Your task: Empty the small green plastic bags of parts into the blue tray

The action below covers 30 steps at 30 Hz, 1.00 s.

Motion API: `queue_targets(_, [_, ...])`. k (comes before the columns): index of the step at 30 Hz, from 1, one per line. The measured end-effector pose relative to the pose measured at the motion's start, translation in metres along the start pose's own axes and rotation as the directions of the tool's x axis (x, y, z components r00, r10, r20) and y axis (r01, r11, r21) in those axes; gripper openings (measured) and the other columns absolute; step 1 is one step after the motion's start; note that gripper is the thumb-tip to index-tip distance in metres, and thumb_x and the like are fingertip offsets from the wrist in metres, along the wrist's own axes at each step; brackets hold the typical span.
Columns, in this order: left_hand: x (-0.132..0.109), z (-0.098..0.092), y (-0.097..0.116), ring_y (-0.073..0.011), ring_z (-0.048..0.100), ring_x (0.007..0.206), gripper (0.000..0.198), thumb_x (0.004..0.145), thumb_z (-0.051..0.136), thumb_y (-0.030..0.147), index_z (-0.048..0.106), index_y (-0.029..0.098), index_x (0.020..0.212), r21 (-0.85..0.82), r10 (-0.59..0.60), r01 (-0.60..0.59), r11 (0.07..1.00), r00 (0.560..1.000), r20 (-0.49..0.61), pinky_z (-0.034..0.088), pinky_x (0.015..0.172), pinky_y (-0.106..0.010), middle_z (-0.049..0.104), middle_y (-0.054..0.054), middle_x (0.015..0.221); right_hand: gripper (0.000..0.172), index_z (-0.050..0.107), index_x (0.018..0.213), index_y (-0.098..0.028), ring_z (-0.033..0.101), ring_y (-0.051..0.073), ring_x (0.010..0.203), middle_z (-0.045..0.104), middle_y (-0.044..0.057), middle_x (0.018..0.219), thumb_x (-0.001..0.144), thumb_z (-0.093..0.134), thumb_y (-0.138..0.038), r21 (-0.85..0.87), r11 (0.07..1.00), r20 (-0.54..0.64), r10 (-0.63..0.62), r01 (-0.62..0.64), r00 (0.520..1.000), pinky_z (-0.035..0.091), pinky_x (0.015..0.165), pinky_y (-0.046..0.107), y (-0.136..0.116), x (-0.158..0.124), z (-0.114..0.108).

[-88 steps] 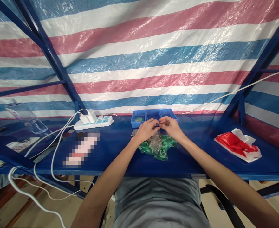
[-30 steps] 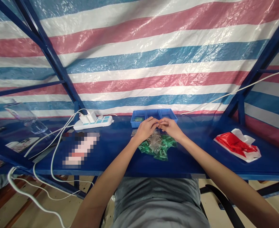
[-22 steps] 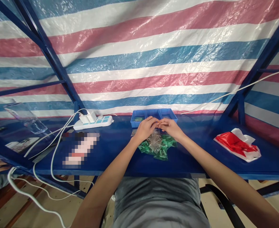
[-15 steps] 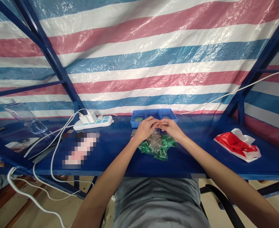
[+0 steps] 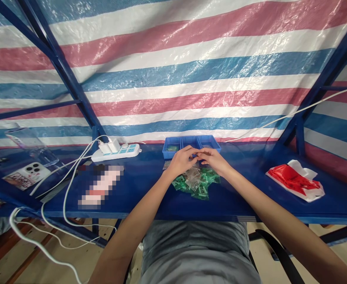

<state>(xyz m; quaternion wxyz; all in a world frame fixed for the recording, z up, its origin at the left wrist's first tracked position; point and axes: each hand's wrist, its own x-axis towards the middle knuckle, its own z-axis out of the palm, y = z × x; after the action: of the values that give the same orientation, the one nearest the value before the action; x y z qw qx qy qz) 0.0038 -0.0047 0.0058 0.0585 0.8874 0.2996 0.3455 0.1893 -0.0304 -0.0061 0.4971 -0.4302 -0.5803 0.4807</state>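
Left hand (image 5: 181, 159) and right hand (image 5: 214, 159) meet fingertip to fingertip, low over the blue tabletop (image 5: 150, 193). Both are in a narrow pinch, thumb and forefinger drawn together, the other fingers curled. Whatever sits between the tips is too small to make out.

Right under the hands and a bit toward the person lies a heap of small green packets (image 5: 203, 183), mid-table. A few clear little bags (image 5: 193, 174) lie on top of it, close below the knuckles. Can't tell whether the hands touch the heap.

Just behind the hands is a blue three-compartment tray (image 5: 176, 139), against the back of the table. Its left compartment holds a green bit (image 5: 172, 148). The hands cover part of the middle and right ones.

Left of the tray is a white power strip (image 5: 118, 153) with white chargers (image 5: 110, 146) plugged in. White cables (image 5: 67, 185) loop off the table's front edge. A pixelated patch (image 5: 101, 187) sits near the cables, contents unreadable.

Far left are a phone (image 5: 25, 176), back up, and a clear plastic bottle (image 5: 33, 146), tilted. Far right, well apart from the hands, is a crumpled red-and-white plastic bag (image 5: 294, 180).

A striped red, white and blue tarp (image 5: 176, 71) hangs behind, on a blue metal frame (image 5: 64, 67).
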Motion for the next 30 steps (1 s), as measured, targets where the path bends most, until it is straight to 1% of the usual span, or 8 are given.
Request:
queue_targets(5, [0.001, -0.001, -0.001, -0.0141, 0.063, 0.081, 0.020, 0.095, 0.057, 0.028, 0.063, 0.023, 0.114, -0.024, -0.027, 0.027, 0.999, 1.000, -0.010, 0.049, 0.073, -0.026, 0.064, -0.002, 0.103, 0.032, 0.069, 0.092, -0.019, 0.064, 0.020, 0.089, 0.070, 0.005, 0.092, 0.082, 0.067, -0.050, -0.111, 0.993, -0.001, -0.035, 0.035, 0.999, 0.049, 0.070, 0.028, 0.000, 0.001, 0.000])
queue_targets(9, [0.001, 0.000, -0.003, -0.0156, 0.063, 0.084, 0.013, 0.096, 0.059, 0.032, 0.063, 0.022, 0.103, -0.017, -0.034, 0.033, 0.999, 0.999, -0.019, 0.049, 0.073, -0.026, 0.065, -0.002, 0.099, 0.030, 0.066, 0.084, -0.020, 0.061, 0.019, 0.079, 0.067, 0.004, 0.082, 0.086, 0.060, -0.049, -0.277, 0.954, 0.006, -0.119, 0.116, 0.993, 0.048, 0.068, 0.029, 0.000, 0.003, -0.001])
queue_targets(12, [0.001, 0.002, -0.005, -0.0160, 0.064, 0.084, 0.014, 0.096, 0.059, 0.034, 0.063, 0.022, 0.099, 0.003, -0.029, 0.029, 1.000, 0.999, -0.028, 0.049, 0.074, -0.026, 0.066, -0.002, 0.097, 0.028, 0.065, 0.082, -0.020, 0.060, 0.020, 0.076, 0.066, 0.004, 0.078, 0.088, 0.055, -0.044, -0.358, 0.922, 0.014, -0.156, 0.151, 0.988, 0.048, 0.068, 0.031, 0.001, 0.005, -0.001])
queue_targets(16, [0.001, 0.004, -0.007, -0.0167, 0.065, 0.087, 0.019, 0.100, 0.052, 0.034, 0.065, 0.021, 0.104, 0.005, -0.007, 0.007, 1.000, 0.998, -0.056, 0.049, 0.076, -0.027, 0.068, -0.003, 0.099, 0.023, 0.066, 0.085, -0.019, 0.064, 0.021, 0.078, 0.070, 0.005, 0.083, 0.087, 0.055, -0.039, -0.376, 0.912, 0.046, -0.159, 0.165, 0.986, 0.047, 0.069, 0.031, 0.003, 0.006, -0.002])
queue_targets(21, [0.002, 0.005, -0.010, -0.0172, 0.066, 0.091, 0.028, 0.104, 0.042, 0.031, 0.069, 0.021, 0.108, 0.011, 0.000, 0.000, 1.000, 0.999, -0.051, 0.051, 0.080, -0.028, 0.069, -0.005, 0.102, 0.024, 0.064, 0.075, -0.019, 0.060, 0.020, 0.072, 0.066, 0.002, 0.072, 0.085, 0.059, -0.040, -0.444, 0.865, 0.080, -0.222, 0.234, 0.972, 0.044, 0.070, 0.031, 0.007, 0.008, -0.001])
queue_targets(26, [0.002, 0.005, -0.010, -0.0176, 0.067, 0.092, 0.031, 0.104, 0.041, 0.029, 0.069, 0.021, 0.114, 0.016, 0.003, -0.003, 1.000, 1.000, -0.028, 0.052, 0.081, -0.028, 0.070, -0.006, 0.105, 0.026, 0.065, 0.074, -0.019, 0.059, 0.019, 0.072, 0.067, 0.002, 0.073, 0.087, 0.058, -0.041, -0.478, 0.840, 0.057, -0.261, 0.255, 0.964, 0.043, 0.071, 0.031, 0.006, 0.008, 0.000])
queue_targets(30, [0.001, 0.004, -0.008, -0.0177, 0.067, 0.091, 0.032, 0.103, 0.043, 0.025, 0.066, 0.021, 0.124, 0.039, 0.007, -0.007, 0.999, 1.000, 0.013, 0.051, 0.078, -0.028, 0.070, -0.006, 0.108, 0.025, 0.067, 0.077, -0.019, 0.060, 0.019, 0.070, 0.068, 0.003, 0.076, 0.087, 0.058, -0.040, -0.440, 0.862, 0.056, -0.254, 0.252, 0.966, 0.044, 0.068, 0.031, 0.003, 0.008, -0.004])
